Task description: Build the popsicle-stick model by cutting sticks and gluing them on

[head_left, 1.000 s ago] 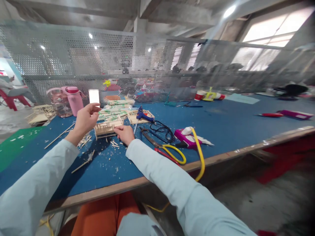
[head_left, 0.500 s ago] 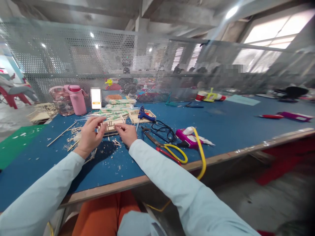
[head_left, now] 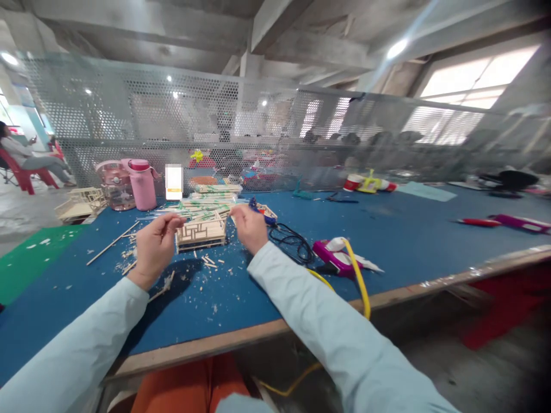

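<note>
A small model of thin wooden sticks (head_left: 201, 236) stands on the blue table between my hands, with little posts along its near side. At its left end is my left hand (head_left: 155, 246), its fingers curled and pinched together; what they hold, if anything, I cannot make out. My right hand (head_left: 252, 228) is raised past the model's right end, thumb and fingertips closed in a pinch whose content is too small to tell. Behind that hand, a blue glue gun (head_left: 270, 218) is partly hidden. Short cut stick pieces (head_left: 209, 262) lie in front of the model.
Bundled sticks (head_left: 210, 202) lie behind the model, near a pink bottle (head_left: 142, 186) and a clear jug (head_left: 118, 189). A black cable (head_left: 297, 244), a purple box (head_left: 333, 258) and a yellow handle loop (head_left: 322, 279) are right. A mesh screen (head_left: 181, 115) borders the table's back.
My right hand has moved right, off the model, and now covers part of the glue gun. My left hand's fingers have curled closed. The right forearm now hides most of the scissors.
</note>
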